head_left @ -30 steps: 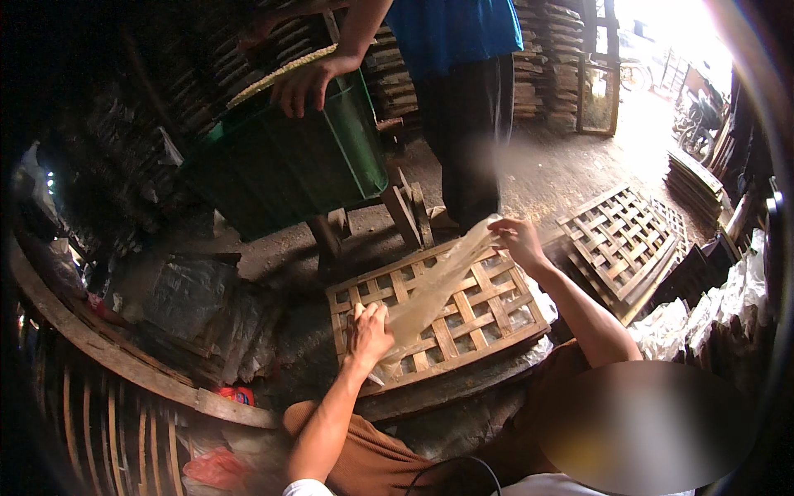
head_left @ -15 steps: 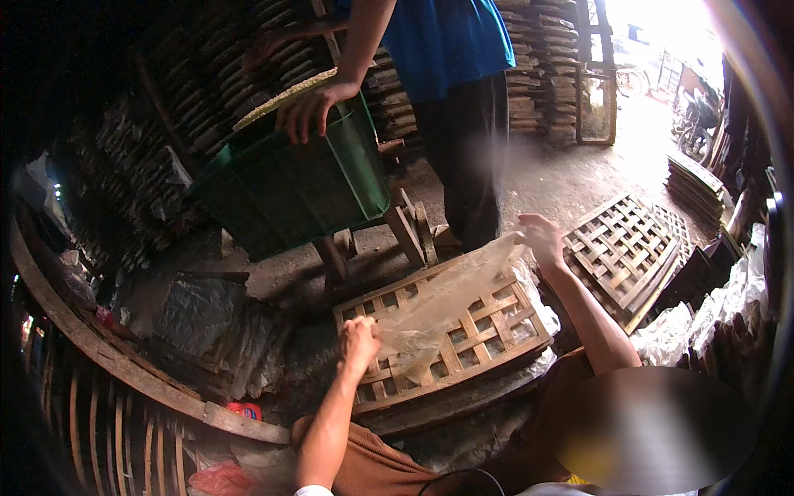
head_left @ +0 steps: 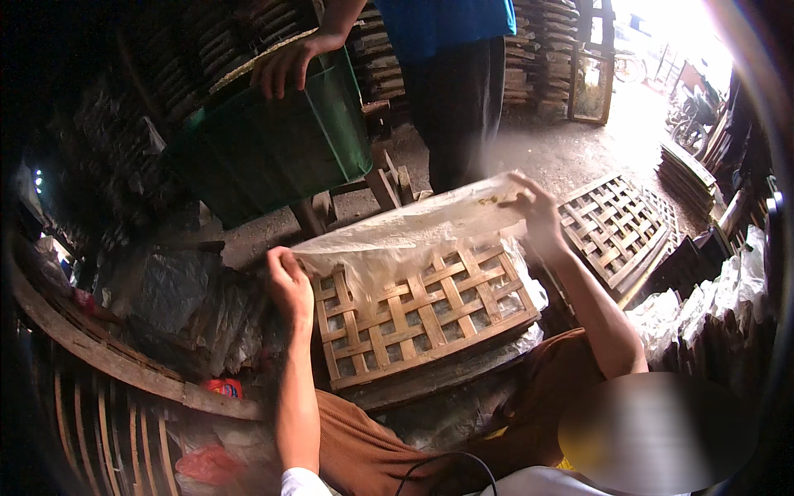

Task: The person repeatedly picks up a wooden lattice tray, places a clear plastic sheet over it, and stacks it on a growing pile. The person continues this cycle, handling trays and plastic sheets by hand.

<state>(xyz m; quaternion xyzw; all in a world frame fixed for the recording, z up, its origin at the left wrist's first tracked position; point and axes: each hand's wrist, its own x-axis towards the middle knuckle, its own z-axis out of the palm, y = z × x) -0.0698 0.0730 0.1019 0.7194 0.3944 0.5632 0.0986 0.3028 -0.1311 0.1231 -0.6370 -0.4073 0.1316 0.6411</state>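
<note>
A clear plastic sheet (head_left: 413, 227) is stretched between my two hands, above the far part of a woven bamboo tray (head_left: 430, 310). My left hand (head_left: 291, 285) is closed on the sheet's left end, just past the tray's far left corner. My right hand (head_left: 536, 211) pinches the opposite end near the far right corner; its fingers are slightly blurred. Part of the sheet droops onto the lattice. Under the tray lie more trays and plastic (head_left: 463, 364) in a stack in front of my knees.
Across from me a person in a blue shirt rests a hand (head_left: 289, 62) on a green crate (head_left: 273, 149) standing on a wooden support. More lattice trays (head_left: 616, 227) lie at the right, beside crumpled plastic sheets (head_left: 703, 306). Folded dark plastic (head_left: 182, 289) is piled at the left.
My left hand has moved left and away from me, pulling the sheet taut and wide. The sheet has shifted toward the tray's far edge, uncovering more of the lattice.
</note>
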